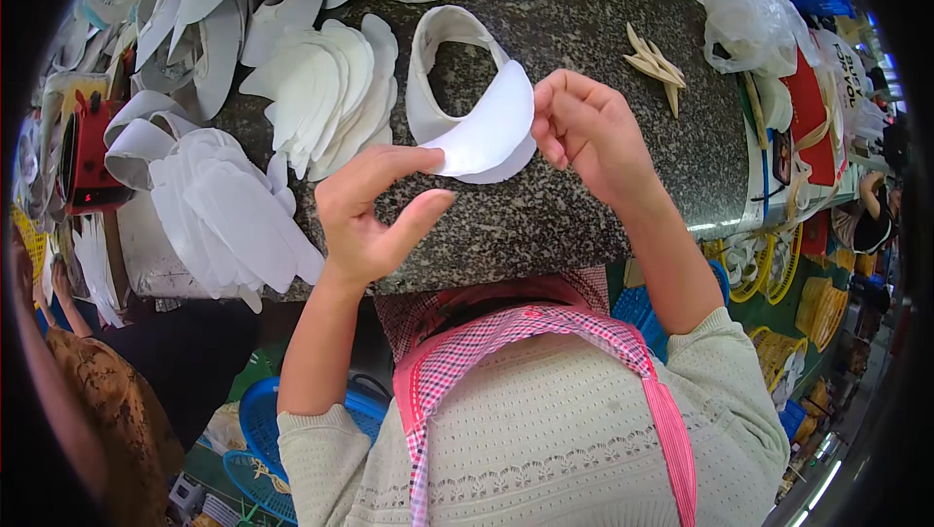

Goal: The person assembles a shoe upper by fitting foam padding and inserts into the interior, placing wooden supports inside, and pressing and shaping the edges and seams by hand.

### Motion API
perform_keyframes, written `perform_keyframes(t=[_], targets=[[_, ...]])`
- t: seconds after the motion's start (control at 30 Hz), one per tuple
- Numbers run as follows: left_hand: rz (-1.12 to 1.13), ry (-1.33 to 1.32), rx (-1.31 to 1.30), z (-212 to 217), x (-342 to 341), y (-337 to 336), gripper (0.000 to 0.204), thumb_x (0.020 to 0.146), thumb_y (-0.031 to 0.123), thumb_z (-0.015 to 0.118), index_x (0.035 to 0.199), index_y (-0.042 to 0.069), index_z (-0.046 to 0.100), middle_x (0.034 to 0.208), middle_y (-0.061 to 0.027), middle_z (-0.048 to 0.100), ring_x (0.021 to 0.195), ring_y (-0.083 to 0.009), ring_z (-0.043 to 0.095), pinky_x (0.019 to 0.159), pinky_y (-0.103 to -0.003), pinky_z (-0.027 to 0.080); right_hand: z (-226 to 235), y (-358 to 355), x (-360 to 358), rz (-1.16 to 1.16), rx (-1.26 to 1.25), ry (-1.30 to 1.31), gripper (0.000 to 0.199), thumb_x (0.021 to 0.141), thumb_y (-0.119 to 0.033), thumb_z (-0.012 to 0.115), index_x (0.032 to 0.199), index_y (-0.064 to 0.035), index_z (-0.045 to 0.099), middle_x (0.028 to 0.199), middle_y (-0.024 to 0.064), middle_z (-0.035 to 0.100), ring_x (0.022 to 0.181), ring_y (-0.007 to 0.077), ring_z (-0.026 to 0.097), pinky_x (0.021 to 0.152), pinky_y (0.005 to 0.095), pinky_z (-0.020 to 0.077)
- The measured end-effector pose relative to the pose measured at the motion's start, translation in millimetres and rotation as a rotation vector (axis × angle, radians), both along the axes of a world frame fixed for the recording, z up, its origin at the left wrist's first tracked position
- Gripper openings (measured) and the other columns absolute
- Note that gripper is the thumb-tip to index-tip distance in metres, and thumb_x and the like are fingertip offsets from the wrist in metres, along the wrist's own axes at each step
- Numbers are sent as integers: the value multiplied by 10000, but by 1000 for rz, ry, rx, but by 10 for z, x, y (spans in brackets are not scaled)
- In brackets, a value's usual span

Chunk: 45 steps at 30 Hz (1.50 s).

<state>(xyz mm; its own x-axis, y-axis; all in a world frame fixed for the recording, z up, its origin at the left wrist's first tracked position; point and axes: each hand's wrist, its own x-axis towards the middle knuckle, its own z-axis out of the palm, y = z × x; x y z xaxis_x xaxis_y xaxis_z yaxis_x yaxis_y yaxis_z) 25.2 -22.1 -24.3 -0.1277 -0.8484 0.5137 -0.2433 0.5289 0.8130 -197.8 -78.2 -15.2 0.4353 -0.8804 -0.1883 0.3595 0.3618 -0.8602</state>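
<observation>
A white crescent-shaped piece (491, 133) lies across the near side of a pale ring-shaped band (420, 109) on the speckled stone table. At the crescent's left end, my left hand (375, 211) rests its fingertips on the edge, thumb held apart, so the hand is open. My right hand (595, 133) is beside the crescent's right end with its fingers curled and pressed together. Whatever those fingers may hold is hidden or too small to make out. Below the crescent, another white curved edge (501, 172) shows.
Left of the band sits a fanned stack of white curved pieces (331, 89); nearer is a pile of white elongated pieces (229, 201). Thin wooden-looking sticks (657, 65) and a clear plastic bag (749, 26) are to the right. A red device (95, 152) stands far left, near another person's arm (68, 289).
</observation>
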Motion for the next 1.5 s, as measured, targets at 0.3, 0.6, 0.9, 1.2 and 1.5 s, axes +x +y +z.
perform_keyframes(t=[0.3, 0.6, 0.9, 1.2, 1.5], targets=[[87, 196, 292, 57, -222, -122, 192, 720, -33, 696, 898, -16, 626, 831, -28, 619, 701, -69, 528, 647, -193, 428, -121, -127, -182, -21, -132, 33, 174, 800, -107, 669, 731, -62, 516, 644, 10, 556, 497, 52, 493, 445, 186, 361], [127, 221, 518, -187, -211, -61, 454, 759, -10, 682, 1114, 46, 406, 754, -47, 608, 673, -79, 574, 618, -192, 442, -351, -38, -170, -89, -459, 410, 297, 777, -51, 648, 1027, -12, 493, 689, 12, 568, 606, 51, 514, 553, 192, 399], [138, 277, 618, -389, -246, -26, 467, 769, -24, 670, 1150, 33, 406, 784, -61, 622, 736, -107, 592, 688, -224, 461, -474, -54, -172, -52, -470, 521, 305, 754, -52, 640, 1031, -50, 513, 699, 11, 566, 653, 90, 530, 636, 248, 428], [171, 260, 609, -424, -295, -20, 430, 778, -14, 660, 1127, 34, 413, 739, -36, 584, 683, -78, 568, 634, -197, 451, -472, -60, -168, -32, -511, 635, 297, 754, -54, 635, 1029, -62, 521, 694, 32, 578, 655, 119, 572, 631, 266, 449], [224, 185, 613, -426, -293, -58, 411, 764, 3, 675, 1101, 26, 442, 713, -38, 578, 644, -80, 559, 608, -203, 454, -476, -76, -123, -19, -625, 774, 300, 778, -17, 629, 1039, -59, 487, 678, -19, 488, 615, 53, 467, 550, 206, 376]])
